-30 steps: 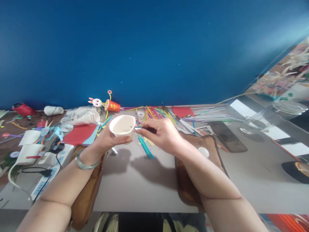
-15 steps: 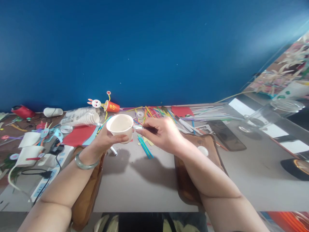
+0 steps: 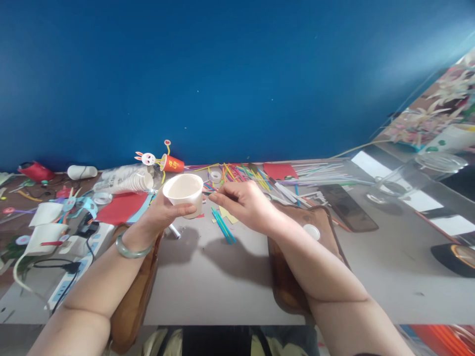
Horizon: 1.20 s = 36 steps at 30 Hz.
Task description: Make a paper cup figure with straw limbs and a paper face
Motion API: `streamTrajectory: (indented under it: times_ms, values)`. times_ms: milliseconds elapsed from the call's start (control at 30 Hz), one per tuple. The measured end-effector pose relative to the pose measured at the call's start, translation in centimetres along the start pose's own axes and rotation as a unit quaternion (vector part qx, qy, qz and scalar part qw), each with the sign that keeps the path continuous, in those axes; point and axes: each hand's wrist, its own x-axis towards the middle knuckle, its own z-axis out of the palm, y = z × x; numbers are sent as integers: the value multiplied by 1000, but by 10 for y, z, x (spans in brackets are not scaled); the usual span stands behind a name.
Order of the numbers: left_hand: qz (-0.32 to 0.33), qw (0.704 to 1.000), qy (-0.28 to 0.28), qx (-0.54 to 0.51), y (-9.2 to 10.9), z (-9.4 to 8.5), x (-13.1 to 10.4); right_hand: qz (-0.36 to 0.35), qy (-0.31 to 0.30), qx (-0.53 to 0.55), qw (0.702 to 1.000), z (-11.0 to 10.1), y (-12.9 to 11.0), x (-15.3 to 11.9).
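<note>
1. The left hand (image 3: 161,212) grasps a white paper cup (image 3: 193,198) from the side, thumb across the front wall, mouth up and tipped toward the wearer, raised over the middle of the desk (image 3: 208,301)
2. The right hand (image 3: 250,205) has thumb and forefinger drawn together just beside the cup's right side; whether something thin is pinched there, I cannot tell at this size
3. The paper wall looks easy to dent, so a light, broad hold should serve better than a squeeze; bracing the side opposite the right fingertips would steady it
4. Below the hands lie teal straws (image 3: 223,226) and a white tube (image 3: 174,231); working a little above them should avoid snags
5. Brown padded rests, one under the left forearm (image 3: 135,296), one under the right (image 3: 285,279), could take the arms' weight
6. Farther off: a tape roll (image 3: 215,176), a red cup with a rabbit face (image 3: 173,163), nested white cups (image 3: 135,183) and, well right, a phone (image 3: 349,207)
</note>
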Motion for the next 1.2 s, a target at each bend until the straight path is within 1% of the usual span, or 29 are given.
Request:
streamTrajectory:
  times_ms: [167, 367, 533, 567, 733, 800, 900, 1033, 1133, 1200]
  values:
    - [-5, 1000, -11, 1, -2, -1, 0, -6, 43, -34, 998, 0, 2, -1]
    - [14, 1000, 7, -1, -2, -2, 1, -12, 9, -50, 999, -1, -1, -1]
    - [6, 1000, -28, -8, -5, -2, 1, -24, 52, -82, 995, -1, 0, -1]
    - [7, 1000, -27, -12, -5, -2, 1, -27, 49, -86, 995, -1, 0, -1]
    - [20, 998, -10, -51, -4, -4, 4, -35, -5, -78, 996, -7, -1, -1]
    - [26, 996, -22, -79, 0, -4, 6, -32, 5, -90, 995, -10, -2, -1]
    - [20, 992, -48, -112, 4, -4, 8, -48, 43, -118, 991, -12, -2, -4]
    - [-3, 986, -68, -154, 4, -4, 5, -118, 105, -173, 972, -6, -1, -8]
    - [-16, 979, -76, -190, 2, -4, 3, -180, 142, -245, 942, 0, 0, -9]
    - [-22, 976, -85, -199, 1, -3, 2, -207, 158, -297, 919, 2, -1, -10]
